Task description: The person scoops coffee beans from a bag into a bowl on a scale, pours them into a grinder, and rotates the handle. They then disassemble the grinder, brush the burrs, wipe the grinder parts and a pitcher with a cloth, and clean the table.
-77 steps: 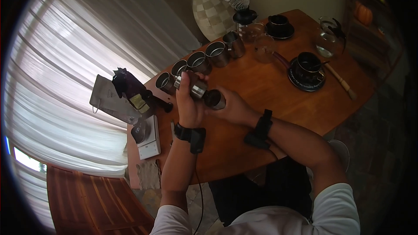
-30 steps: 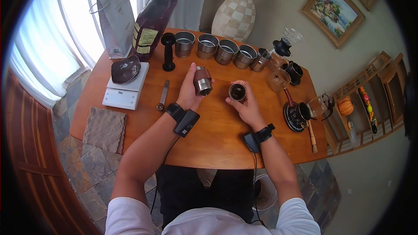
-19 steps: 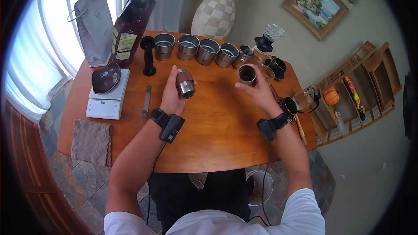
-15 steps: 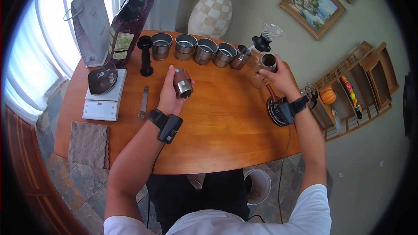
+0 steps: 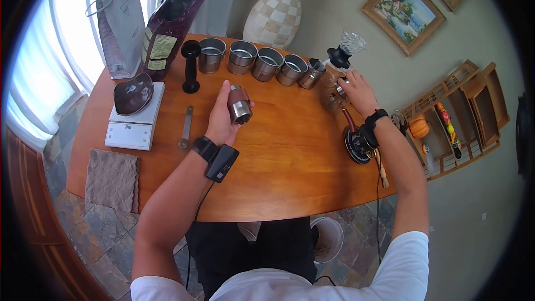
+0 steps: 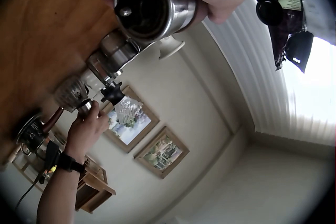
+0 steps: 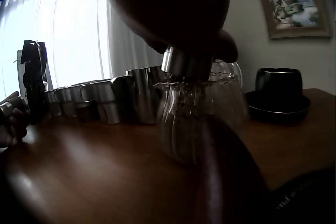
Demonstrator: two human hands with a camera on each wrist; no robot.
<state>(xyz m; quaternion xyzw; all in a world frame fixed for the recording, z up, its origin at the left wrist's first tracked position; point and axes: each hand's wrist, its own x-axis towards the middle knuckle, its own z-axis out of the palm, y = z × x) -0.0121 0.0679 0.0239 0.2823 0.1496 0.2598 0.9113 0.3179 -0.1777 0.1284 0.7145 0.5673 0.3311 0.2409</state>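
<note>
My left hand [image 5: 227, 112] grips a steel and brown grinder body [image 5: 240, 105] above the middle of the wooden table [image 5: 290, 161]; its open end [image 6: 144, 3] faces the left wrist camera. My right hand [image 5: 352, 88] reaches to the far right and holds a small steel cup [image 7: 186, 64], mouth down, over a ribbed glass vessel [image 7: 197, 113]. The head view shows that glass vessel [image 5: 331, 99] just under the hand. The left wrist view also catches the right hand [image 6: 92, 125] at the vessel.
Several steel cups [image 5: 253, 60] line the far edge, with a black tamper [image 5: 190, 67], two coffee bags [image 5: 166, 28], and a scale [image 5: 132, 121] bearing a dark bowl. A scoop [image 5: 185, 128], a grey cloth [image 5: 113, 180], a black cup on a saucer [image 5: 356, 140] and a glass dripper [image 5: 341, 51] are nearby.
My right hand carried the small steel cup from beside the grinder to the far right and turned it over the glass vessel. My left hand kept hold of the grinder body.
</note>
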